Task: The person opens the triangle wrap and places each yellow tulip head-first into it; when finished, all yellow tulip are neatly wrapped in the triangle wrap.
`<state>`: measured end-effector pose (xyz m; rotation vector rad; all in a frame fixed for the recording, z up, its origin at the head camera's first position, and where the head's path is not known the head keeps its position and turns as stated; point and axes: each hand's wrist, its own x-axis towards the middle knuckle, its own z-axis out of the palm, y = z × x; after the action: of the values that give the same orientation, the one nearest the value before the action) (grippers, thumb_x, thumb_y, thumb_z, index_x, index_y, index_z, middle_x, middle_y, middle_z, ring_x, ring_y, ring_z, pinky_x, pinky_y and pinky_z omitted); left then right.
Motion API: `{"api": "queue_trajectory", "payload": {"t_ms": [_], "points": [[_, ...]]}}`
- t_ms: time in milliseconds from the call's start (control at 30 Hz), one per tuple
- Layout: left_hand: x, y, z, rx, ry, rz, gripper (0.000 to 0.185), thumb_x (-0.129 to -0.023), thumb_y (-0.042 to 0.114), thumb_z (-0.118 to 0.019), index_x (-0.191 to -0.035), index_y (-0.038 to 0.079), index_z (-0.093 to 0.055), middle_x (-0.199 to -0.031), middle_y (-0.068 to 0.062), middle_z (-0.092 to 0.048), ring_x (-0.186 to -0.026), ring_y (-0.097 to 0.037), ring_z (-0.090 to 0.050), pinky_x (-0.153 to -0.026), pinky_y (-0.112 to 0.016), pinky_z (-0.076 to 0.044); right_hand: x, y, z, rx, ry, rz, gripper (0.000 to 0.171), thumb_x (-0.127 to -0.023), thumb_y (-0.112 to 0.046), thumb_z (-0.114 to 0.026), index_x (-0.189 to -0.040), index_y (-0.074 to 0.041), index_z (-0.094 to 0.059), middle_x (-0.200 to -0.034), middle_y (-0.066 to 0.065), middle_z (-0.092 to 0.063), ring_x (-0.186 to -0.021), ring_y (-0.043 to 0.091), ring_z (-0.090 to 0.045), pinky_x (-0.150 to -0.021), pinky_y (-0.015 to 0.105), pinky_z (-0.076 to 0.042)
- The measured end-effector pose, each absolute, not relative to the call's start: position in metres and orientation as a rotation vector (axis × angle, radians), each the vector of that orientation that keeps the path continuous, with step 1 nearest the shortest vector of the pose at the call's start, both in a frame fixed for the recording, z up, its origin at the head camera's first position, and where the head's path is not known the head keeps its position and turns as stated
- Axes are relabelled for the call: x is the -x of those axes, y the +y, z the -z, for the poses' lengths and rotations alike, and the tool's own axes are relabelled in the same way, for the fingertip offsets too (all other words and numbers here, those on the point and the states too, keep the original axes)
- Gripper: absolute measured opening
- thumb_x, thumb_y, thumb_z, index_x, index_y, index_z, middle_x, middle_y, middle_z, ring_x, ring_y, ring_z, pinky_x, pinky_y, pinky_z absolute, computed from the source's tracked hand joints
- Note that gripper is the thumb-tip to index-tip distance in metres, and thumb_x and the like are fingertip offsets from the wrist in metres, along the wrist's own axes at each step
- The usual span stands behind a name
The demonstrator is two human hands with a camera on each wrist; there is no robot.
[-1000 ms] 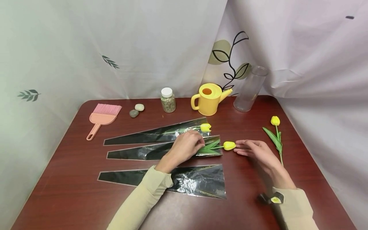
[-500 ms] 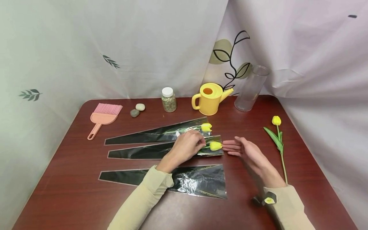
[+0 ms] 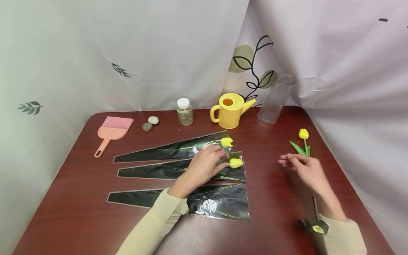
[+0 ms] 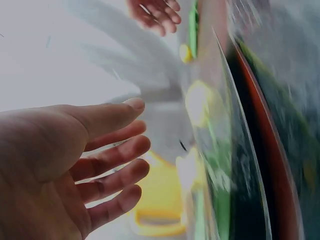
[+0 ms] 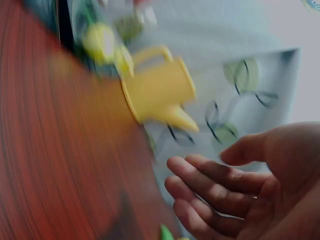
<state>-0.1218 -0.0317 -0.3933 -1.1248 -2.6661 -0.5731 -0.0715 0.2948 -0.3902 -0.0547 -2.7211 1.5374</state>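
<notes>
Resting across the middle sleeve [image 3: 178, 169], the left hand [image 3: 204, 166] is lying with its fingers spread and relaxed, fingertips near the sleeve's wide mouth, probably to be keeping the slippery film flat and open while the flower sits inside. A yellow tulip [image 3: 236, 163] is lying in that sleeve, its head just at the right-hand opening and its green leaves under the film. The far sleeve [image 3: 172, 150] is already holding another tulip [image 3: 226, 142] in the same way, head at the wide end. The near sleeve [image 3: 197, 202] is lying with nothing showing inside it, partly under the left forearm.

The right hand [image 3: 307, 170] is hovering over the right part of the table [image 3: 79, 212], well apart from the sleeves, fingers loosely extended and holding nothing; the right wrist view is showing the same relaxed palm. It is hanging just above the stem of a loose tulip [image 3: 303, 134], which is lying flat, head pointing far.

Along the far edge are standing a pink brush [image 3: 112, 131], two pebbles [image 3: 150, 123], a small jar [image 3: 185, 111], a yellow watering can [image 3: 230, 110] and a clear glass vase [image 3: 275, 99], set back from the working space.
</notes>
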Motion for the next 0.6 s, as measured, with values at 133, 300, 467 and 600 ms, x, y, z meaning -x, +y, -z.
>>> {"api": "queue_trajectory", "payload": {"t_ms": [133, 300, 467, 600], "points": [[0.096, -0.024, 0.393, 1.291, -2.648, 0.501, 0.015, -0.088, 0.035, -0.074, -0.094, 0.021, -0.075, -0.09, 0.01, -0.062, -0.084, -0.008, -0.056, -0.069, -0.023, -0.049, 0.056, 0.327, 0.389, 0.247, -2.842, -0.941, 0.032, -0.098, -0.027, -0.058, -0.106, 0.0, -0.073, -0.09, 0.014, -0.073, -0.08, 0.021, -0.069, -0.063, 0.028, -0.048], [0.065, -0.01, 0.408, 1.506, -2.624, 0.22, 0.031, -0.084, 0.052, -0.072, -0.093, 0.022, -0.074, -0.089, 0.009, -0.06, -0.083, -0.009, -0.054, -0.068, -0.022, -0.048, 0.045, 0.347, 0.397, 0.496, -2.999, -0.663, 0.033, -0.092, -0.033, -0.064, -0.103, -0.003, -0.073, -0.102, 0.024, -0.068, -0.089, 0.052, -0.055, -0.062, 0.05, -0.041], [0.054, -0.004, 0.421, 1.54, -2.605, 0.082, 0.04, -0.078, 0.057, -0.074, -0.096, 0.021, -0.072, -0.096, 0.007, -0.059, -0.091, -0.012, -0.054, -0.073, -0.024, -0.049, 0.043, 0.352, 0.403, 0.596, -3.085, -0.683, 0.035, -0.089, -0.039, -0.068, -0.1, -0.006, -0.073, -0.102, 0.025, -0.066, -0.086, 0.053, -0.053, -0.059, 0.05, -0.041], [0.053, -0.003, 0.425, 1.51, -2.621, 0.151, 0.03, -0.079, 0.05, -0.077, -0.089, 0.022, -0.071, -0.091, 0.008, -0.057, -0.086, -0.011, -0.053, -0.069, -0.024, -0.048, 0.045, 0.353, 0.403, 0.583, -3.079, -0.691, 0.032, -0.088, -0.036, -0.07, -0.096, -0.006, -0.075, -0.102, 0.026, -0.066, -0.087, 0.055, -0.053, -0.059, 0.05, -0.042]]}}
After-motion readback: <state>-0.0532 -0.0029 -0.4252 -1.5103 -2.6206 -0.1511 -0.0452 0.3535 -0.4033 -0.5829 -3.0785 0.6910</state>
